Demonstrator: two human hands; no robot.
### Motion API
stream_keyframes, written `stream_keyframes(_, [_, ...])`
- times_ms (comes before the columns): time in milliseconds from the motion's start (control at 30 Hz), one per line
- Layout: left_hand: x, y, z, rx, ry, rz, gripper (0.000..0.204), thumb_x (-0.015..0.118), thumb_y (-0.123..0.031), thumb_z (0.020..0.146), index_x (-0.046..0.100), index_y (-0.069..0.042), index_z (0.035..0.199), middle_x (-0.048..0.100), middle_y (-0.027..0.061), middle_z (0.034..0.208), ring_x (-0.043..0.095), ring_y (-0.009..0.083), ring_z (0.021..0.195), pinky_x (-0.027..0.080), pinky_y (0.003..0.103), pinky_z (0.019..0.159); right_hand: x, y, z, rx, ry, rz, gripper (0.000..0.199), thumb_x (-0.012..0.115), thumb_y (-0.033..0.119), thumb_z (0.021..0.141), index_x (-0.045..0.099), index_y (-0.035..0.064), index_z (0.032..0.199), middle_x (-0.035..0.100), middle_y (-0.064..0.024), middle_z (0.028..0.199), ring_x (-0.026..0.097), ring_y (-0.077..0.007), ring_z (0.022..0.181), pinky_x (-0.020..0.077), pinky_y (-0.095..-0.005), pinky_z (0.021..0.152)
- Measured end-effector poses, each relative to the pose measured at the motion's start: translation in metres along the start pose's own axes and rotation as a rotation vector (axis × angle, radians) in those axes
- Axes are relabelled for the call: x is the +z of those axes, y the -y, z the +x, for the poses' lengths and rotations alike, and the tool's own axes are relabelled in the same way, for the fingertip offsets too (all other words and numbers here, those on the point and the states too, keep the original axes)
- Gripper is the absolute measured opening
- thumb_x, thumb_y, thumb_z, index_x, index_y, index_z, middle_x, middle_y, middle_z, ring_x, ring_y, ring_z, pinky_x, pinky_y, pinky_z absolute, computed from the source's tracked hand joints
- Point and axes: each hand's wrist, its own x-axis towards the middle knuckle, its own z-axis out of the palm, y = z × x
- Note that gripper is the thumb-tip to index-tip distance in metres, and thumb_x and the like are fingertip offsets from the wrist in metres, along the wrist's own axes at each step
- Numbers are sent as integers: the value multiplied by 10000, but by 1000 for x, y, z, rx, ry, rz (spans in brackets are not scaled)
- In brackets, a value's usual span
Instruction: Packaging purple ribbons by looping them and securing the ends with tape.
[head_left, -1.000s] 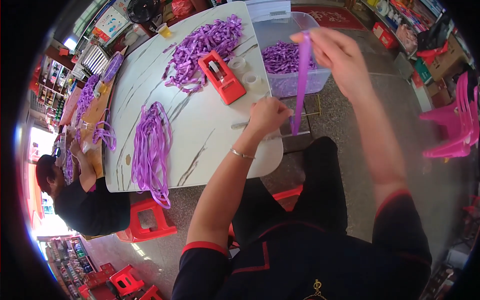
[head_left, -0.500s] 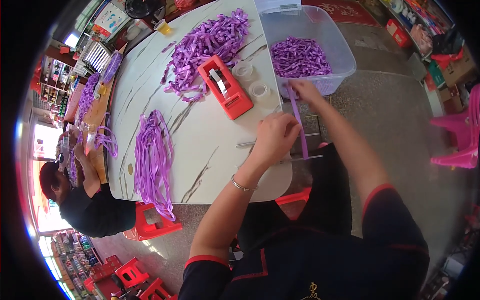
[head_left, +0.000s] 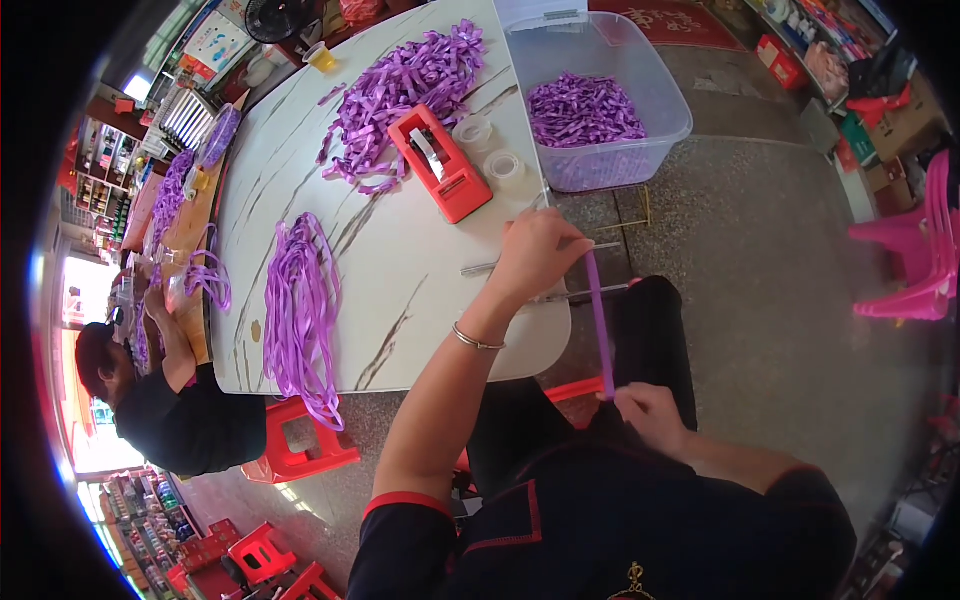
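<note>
The fingers [head_left: 627, 397] of the right hand [head_left: 655, 418] pinch the lower end of a narrow purple ribbon [head_left: 600, 325], close to the person's lap. The left hand [head_left: 540, 250], over the corner of the marbled table [head_left: 390, 255], appears to grip the upper end, the strip running from it toward 5 o'clock. Too hard a pull from the right could drag it out of that grip, since satin looks slippery. It passes the ends of two thin metal rods [head_left: 483, 268]; whether it touches them cannot be told, but it could snag there.

From the left hand, a red tape dispenser [head_left: 455, 185] sits at 10 o'clock, and a clear plastic bin [head_left: 625, 168] at 1. Toward 8 to 9 o'clock, a ribbon bundle [head_left: 300, 310] overhangs the edge and might slide off if brushed. Farthest, at 10 o'clock, a cup [head_left: 320, 58] of yellow liquid could stain ribbons if knocked.
</note>
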Motion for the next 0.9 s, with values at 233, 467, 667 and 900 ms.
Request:
stream_keyframes(233, [-1,4,0,5,13,-9,162,654,-199,721,653,-37,727,527,97,638,529,247,625,402,361,576,-38,110,48,-559,23,-209,205,554,46,803,638,48,990,486,-28,611,443,-109,533,349,-260,487])
stream_keyframes(467, [7,11,1,-72,-132,-217,171,502,-138,801,563,19,771,551,149,682,545,267,661,420,354,618,-59,100,183,-372,-60,113,233,507,218,879,652,67,980,415,101,622,343,-5,540,266,-180,479])
stream_keyframes(667, [5,6,2,-75,-107,-217,175,508,-143,806,573,20,793,567,146,709,552,254,661,424,342,621,-55,22,221,-60,22,294,231,508,271,882,660,105,936,469,90,636,348,-6,524,257,-169,466])
stream_keyframes(900, [0,4,-1,-34,-3,-103,189,634,-226,747,663,-49,807,543,104,679,536,211,626,416,346,588,-17,-17,152,-44,-215,392,194,539,237,875,618,60,883,582,31,741,505,-36,633,370,-172,547])
